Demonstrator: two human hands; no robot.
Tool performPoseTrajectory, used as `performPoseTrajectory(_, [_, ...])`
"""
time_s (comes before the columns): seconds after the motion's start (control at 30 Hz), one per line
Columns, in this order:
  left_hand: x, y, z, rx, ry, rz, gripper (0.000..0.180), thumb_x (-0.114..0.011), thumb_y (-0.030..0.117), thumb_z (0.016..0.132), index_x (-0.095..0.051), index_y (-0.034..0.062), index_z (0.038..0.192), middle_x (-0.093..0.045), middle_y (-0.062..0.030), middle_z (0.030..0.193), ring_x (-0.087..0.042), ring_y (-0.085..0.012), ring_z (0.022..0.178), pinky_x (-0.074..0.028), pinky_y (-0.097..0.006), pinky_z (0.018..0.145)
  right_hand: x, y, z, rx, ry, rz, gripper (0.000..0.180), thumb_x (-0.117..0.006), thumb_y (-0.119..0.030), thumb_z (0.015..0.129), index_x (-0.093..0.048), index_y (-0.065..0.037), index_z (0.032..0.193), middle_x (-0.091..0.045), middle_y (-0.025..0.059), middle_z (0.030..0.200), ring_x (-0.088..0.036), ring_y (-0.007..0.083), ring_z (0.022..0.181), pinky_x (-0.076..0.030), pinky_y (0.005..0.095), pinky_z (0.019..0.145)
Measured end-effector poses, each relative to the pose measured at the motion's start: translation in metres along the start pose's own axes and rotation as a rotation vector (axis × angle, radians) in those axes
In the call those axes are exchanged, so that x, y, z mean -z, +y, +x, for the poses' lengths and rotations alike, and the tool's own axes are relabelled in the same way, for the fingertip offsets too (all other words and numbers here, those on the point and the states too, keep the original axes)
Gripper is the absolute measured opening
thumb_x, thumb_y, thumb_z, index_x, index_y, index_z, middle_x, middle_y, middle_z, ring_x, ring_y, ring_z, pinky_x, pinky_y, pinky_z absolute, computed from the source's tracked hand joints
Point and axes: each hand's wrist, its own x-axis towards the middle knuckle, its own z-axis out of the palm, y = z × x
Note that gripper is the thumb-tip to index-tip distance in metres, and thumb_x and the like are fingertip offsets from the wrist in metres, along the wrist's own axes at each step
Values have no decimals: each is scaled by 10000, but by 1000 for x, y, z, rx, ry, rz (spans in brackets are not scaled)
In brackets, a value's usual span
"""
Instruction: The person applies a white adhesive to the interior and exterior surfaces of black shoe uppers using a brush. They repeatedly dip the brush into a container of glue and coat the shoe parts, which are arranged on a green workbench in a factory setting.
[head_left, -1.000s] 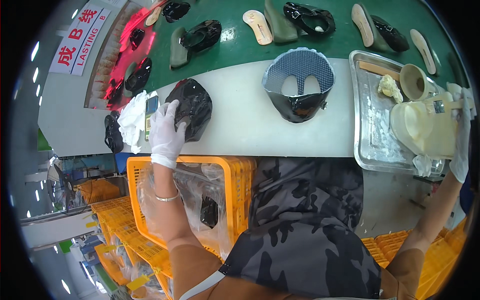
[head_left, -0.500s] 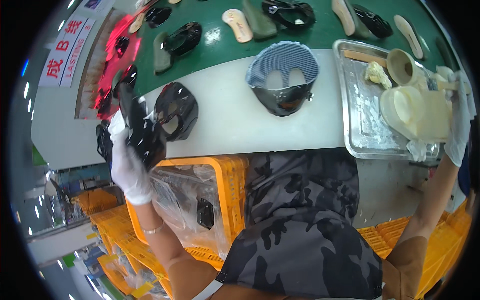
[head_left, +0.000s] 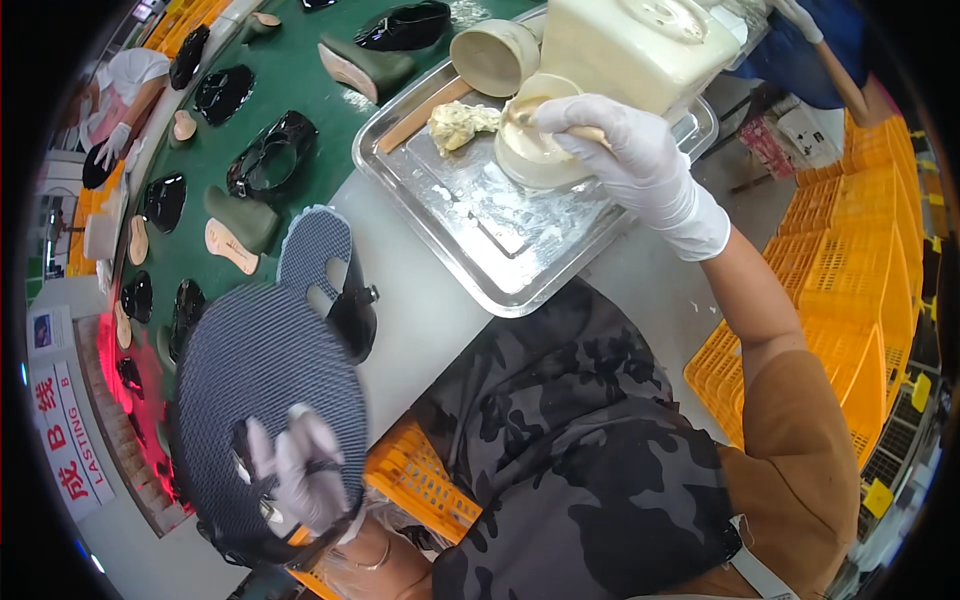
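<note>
My left hand [head_left: 308,470], in a white glove, grips a black shoe upper [head_left: 265,365] whose blue-grey mesh lining faces me. The fingers curl over the lining near its lower openings. A second mesh-lined shoe upper [head_left: 318,243] lies on the work surface just beyond. My gloved right hand [head_left: 645,170] pinches the wooden handle of a brush [head_left: 588,132] over a round cream-coloured pot [head_left: 520,160]. The brush's lower end is inside the pot and hidden. Pale paste coats the pot, which stands in a metal tray [head_left: 425,240].
Also in the tray are a dried paste lump [head_left: 460,126], a wooden strip [head_left: 425,115], an empty-looking cup [head_left: 494,58] and a large cream container [head_left: 630,50]. Green lasts [head_left: 240,220] and black uppers cover the green belt [head_left: 330,120]. Orange crates [head_left: 840,270] stand right; co-workers are across and at right.
The view has turned to the right. My left hand has brought the upper closer, lining toward me. My right hand has moved from beside the large container to the brush at the pot.
</note>
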Motion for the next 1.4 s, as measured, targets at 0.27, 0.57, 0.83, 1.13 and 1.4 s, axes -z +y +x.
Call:
performPoseTrajectory(0.27, [-53, -45, 23, 464, -749, -578, 478, -331, 29, 933, -377, 167, 1387, -373, -5, 606, -408, -169, 543, -362, -339, 669, 0, -11, 1, -395, 165, 676, 129, -598, -81, 862, -592, -63, 990, -628, 61, 789, -637, 161, 692, -505, 245, 614])
performPoseTrajectory(0.57, [-100, -64, 35, 929, -747, -813, 469, -365, -62, 864, -407, 32, 1322, -525, -61, 796, -350, -120, 463, -359, -264, 421, 14, -14, 0, -586, 284, 688, 182, -482, -131, 953, -545, 21, 1032, -638, 76, 833, -578, 59, 629, -462, 166, 550])
performPoseTrajectory(0.83, [-118, -75, 31, 1176, -805, -864, 490, -342, -96, 834, -427, 52, 1293, -517, -83, 736, -291, -120, 408, -275, -263, 376, -3, -31, 50, 138, 216, 562, 112, -587, -160, 880, -565, -82, 958, -585, 26, 729, -582, 152, 608, -468, 252, 559])
performPoseTrajectory(1.13, [-122, -69, 32, 501, -1185, -49, 330, -410, -43, 822, -434, -29, 1150, -502, -92, 588, -443, -138, 395, -363, -236, 408, 22, -37, 49, -24, -293, 453, 197, -640, -102, 845, -514, -50, 986, -615, 55, 878, -610, 208, 786, -485, 280, 702])
performPoseTrajectory(1.4, [-130, -57, 31, 1015, -868, -238, 298, -459, -18, 801, -446, -52, 1096, -567, -119, 618, -488, -141, 400, -366, -225, 387, 16, -28, 48, 82, -101, 682, 101, -569, -109, 889, -487, -74, 934, -543, 44, 848, -540, 229, 721, -446, 283, 658])
